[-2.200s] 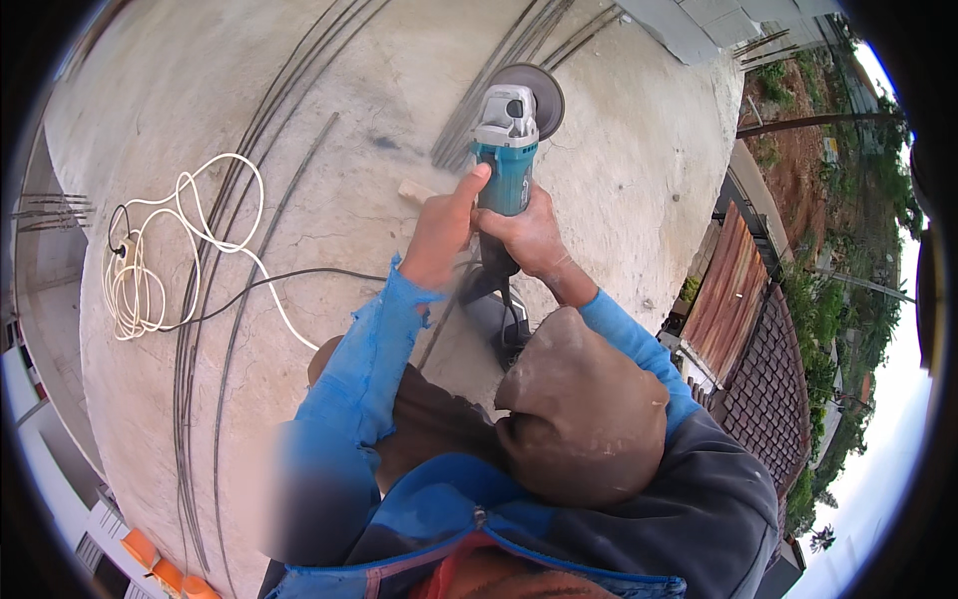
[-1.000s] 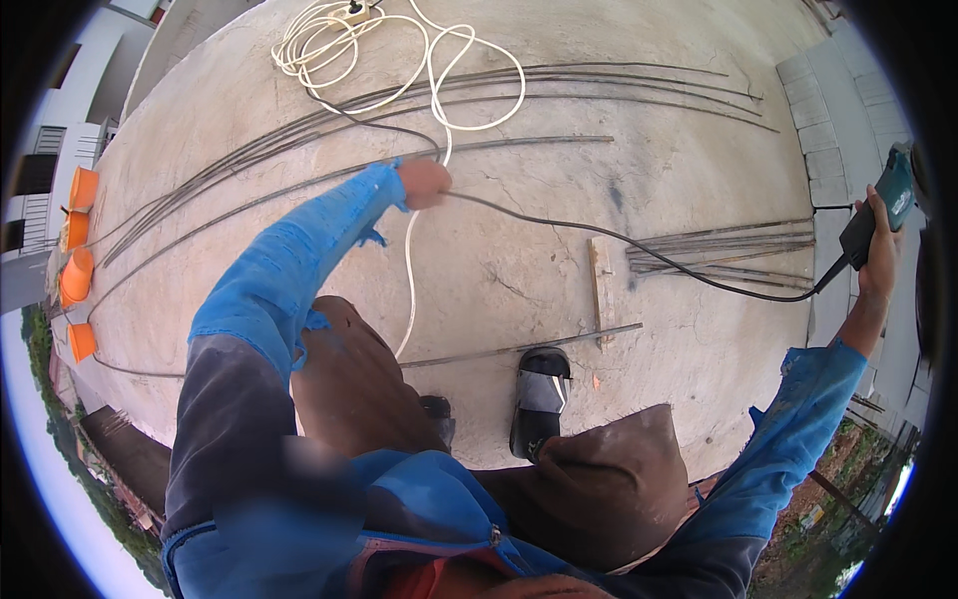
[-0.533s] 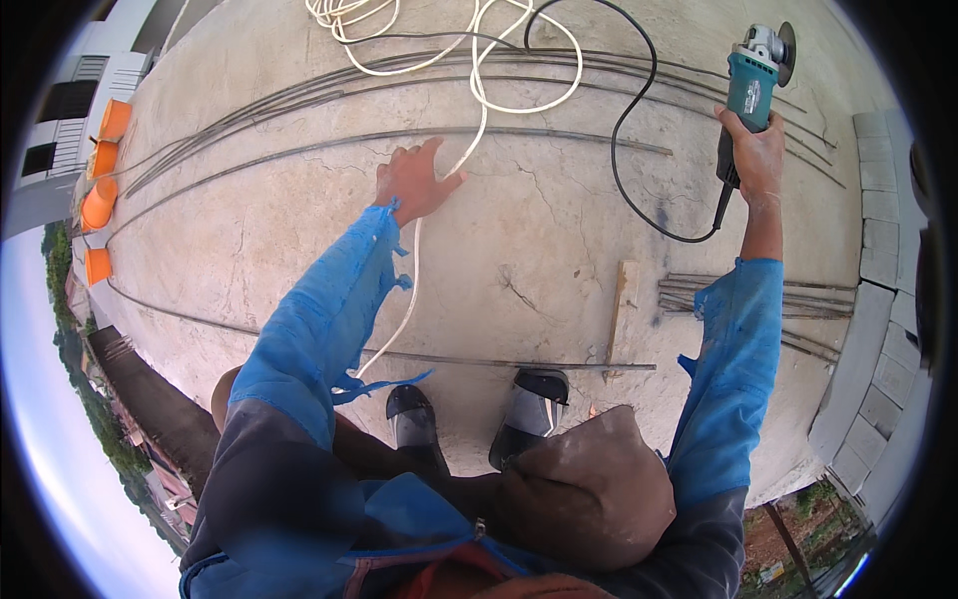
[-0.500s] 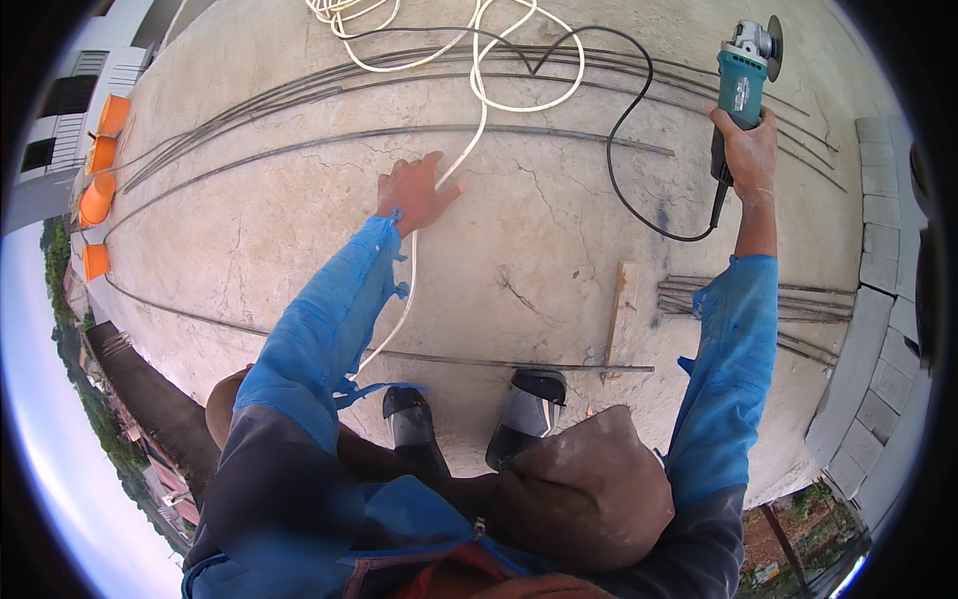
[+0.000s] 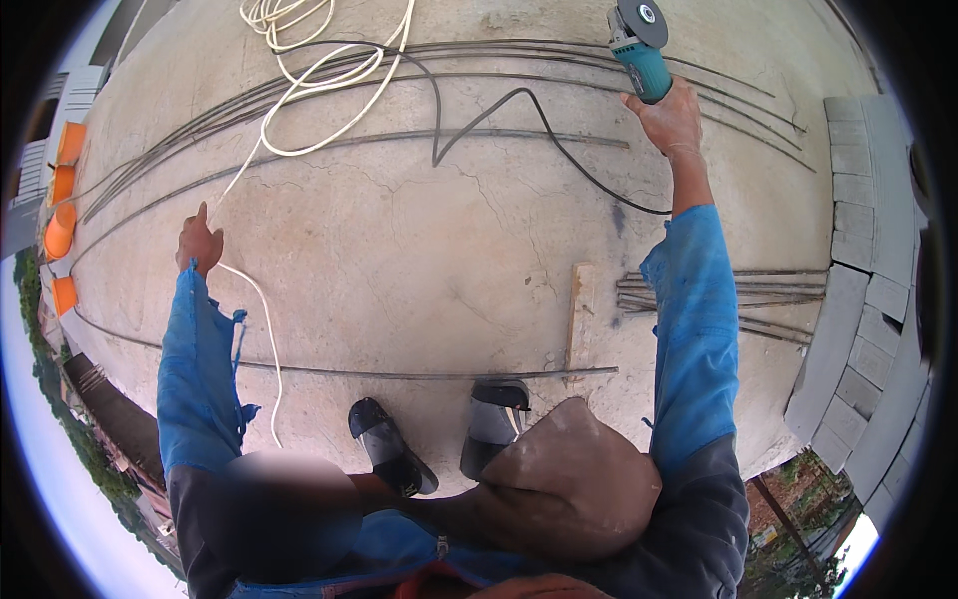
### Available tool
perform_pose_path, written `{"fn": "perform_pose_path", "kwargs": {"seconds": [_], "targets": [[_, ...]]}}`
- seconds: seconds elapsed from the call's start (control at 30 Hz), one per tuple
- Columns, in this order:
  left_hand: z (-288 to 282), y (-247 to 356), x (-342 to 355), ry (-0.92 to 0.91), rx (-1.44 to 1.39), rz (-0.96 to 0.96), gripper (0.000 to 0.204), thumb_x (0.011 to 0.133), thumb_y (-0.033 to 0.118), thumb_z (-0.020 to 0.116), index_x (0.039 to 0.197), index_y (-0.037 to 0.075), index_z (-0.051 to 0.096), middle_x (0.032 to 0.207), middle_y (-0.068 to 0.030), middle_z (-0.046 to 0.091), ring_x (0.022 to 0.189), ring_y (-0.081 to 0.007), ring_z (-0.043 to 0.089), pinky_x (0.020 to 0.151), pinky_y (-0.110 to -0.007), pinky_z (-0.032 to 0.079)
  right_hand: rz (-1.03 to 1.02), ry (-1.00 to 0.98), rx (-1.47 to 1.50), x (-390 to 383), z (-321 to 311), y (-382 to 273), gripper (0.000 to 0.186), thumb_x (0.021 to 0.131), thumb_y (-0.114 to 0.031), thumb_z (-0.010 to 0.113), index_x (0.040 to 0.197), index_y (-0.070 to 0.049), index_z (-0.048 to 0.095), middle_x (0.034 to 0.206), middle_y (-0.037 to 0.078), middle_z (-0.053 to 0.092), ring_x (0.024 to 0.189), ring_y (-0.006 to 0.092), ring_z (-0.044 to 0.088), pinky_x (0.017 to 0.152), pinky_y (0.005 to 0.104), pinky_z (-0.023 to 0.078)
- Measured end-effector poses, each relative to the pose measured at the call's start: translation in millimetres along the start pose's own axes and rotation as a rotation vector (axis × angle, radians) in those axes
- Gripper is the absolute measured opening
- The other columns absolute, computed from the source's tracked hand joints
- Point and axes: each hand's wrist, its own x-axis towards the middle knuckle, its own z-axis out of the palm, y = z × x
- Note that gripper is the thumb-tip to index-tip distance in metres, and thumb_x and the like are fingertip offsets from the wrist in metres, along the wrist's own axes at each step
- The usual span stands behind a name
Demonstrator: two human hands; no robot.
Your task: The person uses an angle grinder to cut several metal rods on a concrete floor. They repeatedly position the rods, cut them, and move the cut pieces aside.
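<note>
My right hand is wrapped round the body of a teal angle grinder, held out at the far right with its disc toward the top. A black cord runs from the grinder's side across to the coiled white cable. Off to the left, my left hand is closed on the white cable, its index finger pointing away from me. One part of the cable leads from this hand to the far loops; its loose end trails toward my feet.
Long steel rods stretch across the concrete floor, one lying just ahead of my sandals. Shorter rods and a wood strip lie at right. Grey blocks line the right edge; orange containers stand far left.
My left hand has moved left and nearer, closing on the white cable and drawing its loops leftward. The grinder has shifted left and farther away, its disc now turned toward view.
</note>
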Motion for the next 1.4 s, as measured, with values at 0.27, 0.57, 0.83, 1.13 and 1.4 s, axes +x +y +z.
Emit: {"fn": "perform_pose_path", "kwargs": {"seconds": [0.27, 0.57, 0.83, 1.13, 1.4], "targets": [[-41.1, 130.2, -98.0, -0.014, 0.084, 0.447, 0.085, 0.099, 0.038, 0.079, 0.172, 0.019, 0.040, 0.172, -0.0203, 0.042, 0.159, -0.0402, 0.041, 0.125, -0.060, 0.039, 0.333, -0.093, 0.045, 40.7, 17.5, 75.7, 0.100, 0.085, -0.067, 0.088, 0.152, 0.000, 0.053, 0.147, 0.023, 0.068, 0.136, 0.0396, 0.067, 0.114, 0.0524, 0.054], [-107.4, 213.5, -132.5, -0.140, 0.152, 0.967, 0.065, 0.102, 0.038, 0.076, 0.160, 0.015, 0.057, 0.163, -0.0185, 0.056, 0.159, -0.0380, 0.044, 0.131, -0.060, 0.031, 0.319, -0.066, -0.018, 43.9, 38.4, 89.0, 0.100, 0.091, -0.068, 0.082, 0.157, -0.001, 0.049, 0.154, 0.025, 0.062, 0.145, 0.0413, 0.059, 0.117, 0.0543, 0.053], [-113.6, 163.7, -120.6, -0.190, 0.285, 0.909, 0.064, 0.101, 0.036, 0.077, 0.157, 0.013, 0.059, 0.157, -0.0203, 0.059, 0.153, -0.0390, 0.049, 0.125, -0.059, 0.038, 0.157, 0.221, -0.152, -11.8, 33.7, 84.3, 0.093, 0.097, -0.065, 0.076, 0.162, -0.006, 0.047, 0.150, 0.027, 0.063, 0.137, 0.0421, 0.063, 0.116, 0.0568, 0.050], [-59.2, 223.0, -75.6, 0.085, -0.241, 0.980, 0.042, 0.104, 0.029, 0.075, 0.139, 0.006, 0.072, 0.137, -0.0195, 0.072, 0.129, -0.0404, 0.065, 0.107, -0.049, 0.053, -0.438, 0.097, 0.323, -177.5, 27.3, 24.5, 0.021, 0.098, -0.021, 0.075, 0.114, -0.008, 0.077, 0.114, 0.015, 0.076, 0.112, 0.0408, 0.069, 0.100, 0.0511, 0.056], [-116.7, 446.4, -43.3, 0.200, -0.545, 1.190, 0.030, 0.108, 0.029, 0.068, 0.121, 0.005, 0.081, 0.116, -0.0172, 0.079, 0.111, -0.0377, 0.071, 0.098, -0.049, 0.054, -0.224, 0.086, 0.302, -172.3, 47.3, 67.1, 0.012, 0.097, -0.018, 0.072, 0.104, -0.008, 0.076, 0.106, 0.014, 0.076, 0.107, 0.0387, 0.069, 0.096, 0.0497, 0.056]]}}
